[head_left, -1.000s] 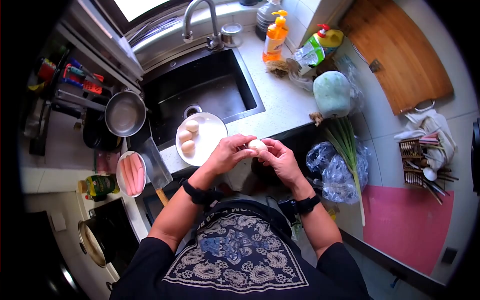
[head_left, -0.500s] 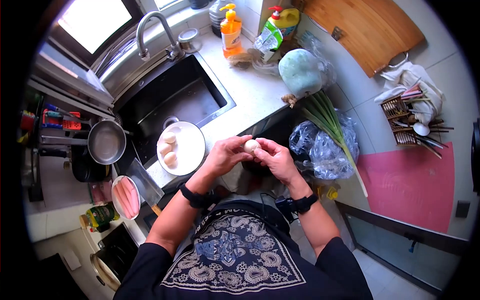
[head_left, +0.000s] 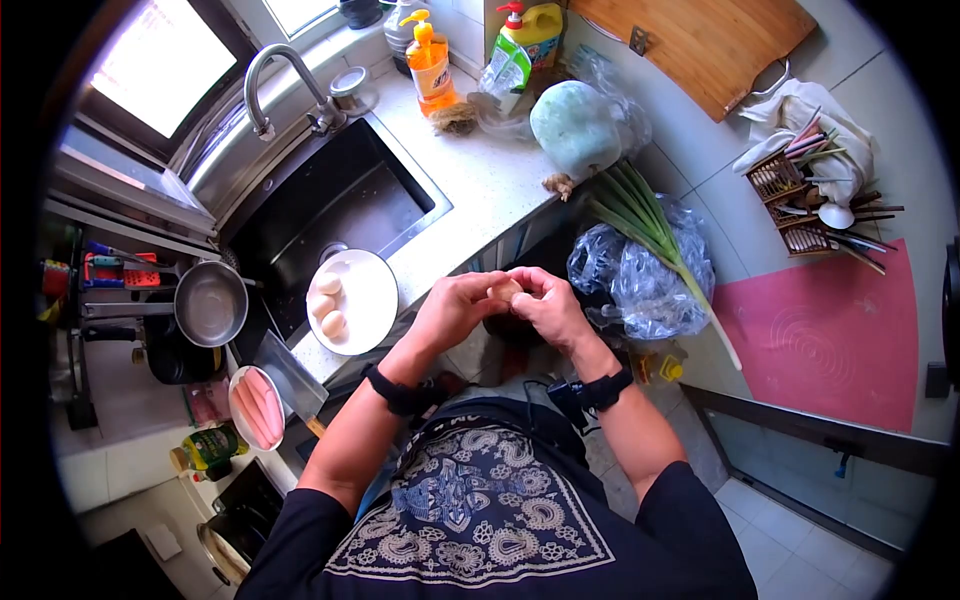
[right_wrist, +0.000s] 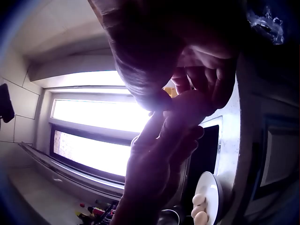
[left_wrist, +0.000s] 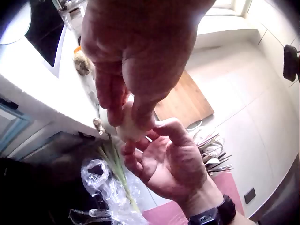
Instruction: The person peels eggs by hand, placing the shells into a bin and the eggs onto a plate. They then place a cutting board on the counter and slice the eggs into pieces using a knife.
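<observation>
One pale egg [head_left: 505, 290] is held between both hands in front of the body. The left hand [head_left: 450, 312] grips it from one side, thumb and fingers bent round it. From the other side the right hand [head_left: 552, 312] pinches it with thumb and fingertips. In the left wrist view the egg [left_wrist: 131, 126] sits between the two sets of fingers; its shell surface is too blurred to read. A white plate [head_left: 372, 300] beside the sink bears three eggs [head_left: 333, 324], seen also on the plate's edge in the right wrist view.
Left of the plate are a cleaver [head_left: 290, 378], a dish of pink sausages [head_left: 257, 408] and a hanging pan [head_left: 211, 304]. The black sink [head_left: 340, 205] lies ahead. Rightward are a wrapped melon [head_left: 576, 130], green onions [head_left: 655, 235] and a cutting board [head_left: 715, 50].
The head view has turned, so the surroundings have shifted. Both hands still hold the egg, with the fingers drawn closer around it and covering more of it.
</observation>
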`<state>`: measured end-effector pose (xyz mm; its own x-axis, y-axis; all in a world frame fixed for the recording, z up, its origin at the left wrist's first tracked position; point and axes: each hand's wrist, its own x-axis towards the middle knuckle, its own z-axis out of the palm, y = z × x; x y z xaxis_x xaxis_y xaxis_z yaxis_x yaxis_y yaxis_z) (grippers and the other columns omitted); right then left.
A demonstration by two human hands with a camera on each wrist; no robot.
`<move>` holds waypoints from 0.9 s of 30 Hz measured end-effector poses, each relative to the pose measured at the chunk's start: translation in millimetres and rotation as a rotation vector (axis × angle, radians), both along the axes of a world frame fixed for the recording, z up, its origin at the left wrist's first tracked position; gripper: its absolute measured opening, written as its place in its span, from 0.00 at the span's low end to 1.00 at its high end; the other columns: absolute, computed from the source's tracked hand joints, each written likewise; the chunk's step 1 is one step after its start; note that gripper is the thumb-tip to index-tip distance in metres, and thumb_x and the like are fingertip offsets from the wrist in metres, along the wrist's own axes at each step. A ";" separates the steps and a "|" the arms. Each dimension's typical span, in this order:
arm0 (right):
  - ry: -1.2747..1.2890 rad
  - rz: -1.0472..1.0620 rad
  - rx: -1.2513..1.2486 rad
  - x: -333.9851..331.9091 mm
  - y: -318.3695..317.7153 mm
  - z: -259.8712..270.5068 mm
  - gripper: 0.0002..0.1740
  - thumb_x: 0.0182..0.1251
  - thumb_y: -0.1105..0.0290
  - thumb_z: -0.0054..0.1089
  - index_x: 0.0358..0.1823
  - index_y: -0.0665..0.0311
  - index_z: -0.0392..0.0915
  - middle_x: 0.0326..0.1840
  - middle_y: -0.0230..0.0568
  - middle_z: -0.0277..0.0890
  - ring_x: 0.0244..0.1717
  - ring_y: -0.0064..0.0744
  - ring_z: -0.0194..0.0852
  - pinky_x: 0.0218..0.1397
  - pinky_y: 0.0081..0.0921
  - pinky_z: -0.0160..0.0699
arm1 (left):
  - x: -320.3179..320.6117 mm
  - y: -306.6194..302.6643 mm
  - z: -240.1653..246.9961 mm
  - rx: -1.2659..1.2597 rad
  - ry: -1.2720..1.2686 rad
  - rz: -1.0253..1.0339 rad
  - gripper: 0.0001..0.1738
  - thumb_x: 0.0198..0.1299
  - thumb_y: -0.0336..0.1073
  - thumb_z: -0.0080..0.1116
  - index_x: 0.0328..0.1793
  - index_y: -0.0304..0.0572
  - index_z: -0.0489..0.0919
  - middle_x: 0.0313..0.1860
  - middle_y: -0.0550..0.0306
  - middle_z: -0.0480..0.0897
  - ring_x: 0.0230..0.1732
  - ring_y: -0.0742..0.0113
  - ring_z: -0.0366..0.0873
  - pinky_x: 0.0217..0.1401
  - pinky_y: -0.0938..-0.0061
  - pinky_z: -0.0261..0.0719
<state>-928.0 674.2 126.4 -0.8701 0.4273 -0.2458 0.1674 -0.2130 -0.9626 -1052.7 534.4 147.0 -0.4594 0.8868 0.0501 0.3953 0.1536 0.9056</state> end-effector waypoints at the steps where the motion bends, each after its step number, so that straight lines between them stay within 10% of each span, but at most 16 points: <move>1: -0.023 -0.003 -0.042 0.3 0.4 0.9 0.15 0.62 0.74 0.60 0.50 0.68 0.79 0.39 0.29 0.80 0.34 0.14 0.72 0.39 0.15 0.75 | 1.0 0.1 -2.4 -0.011 -0.056 0.012 0.21 0.54 0.29 0.69 0.57 0.41 0.82 0.41 0.48 0.87 0.38 0.68 0.85 0.45 0.74 0.82; 11: -0.174 0.067 -0.180 2.1 14.9 2.3 0.15 0.66 0.64 0.65 0.49 0.63 0.80 0.36 0.28 0.80 0.31 0.16 0.74 0.37 0.16 0.76 | -6.4 4.5 -35.2 -0.087 -0.540 0.034 0.24 0.60 0.30 0.68 0.62 0.33 0.78 0.46 0.59 0.85 0.46 0.75 0.80 0.53 0.78 0.80; 27: -0.174 0.122 -0.103 -9.5 36.3 -9.5 0.12 0.67 0.68 0.62 0.48 0.66 0.82 0.36 0.31 0.82 0.31 0.17 0.78 0.36 0.16 0.78 | -12.5 23.5 -40.7 -0.092 -0.634 0.079 0.25 0.59 0.31 0.69 0.62 0.32 0.78 0.45 0.57 0.85 0.44 0.74 0.79 0.52 0.79 0.78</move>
<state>-937.5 710.4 116.9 -0.8545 0.2867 -0.4332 0.3589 -0.2770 -0.8913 -1065.2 557.9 106.3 -0.4388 0.8371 -0.3268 -0.2276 0.2483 0.9416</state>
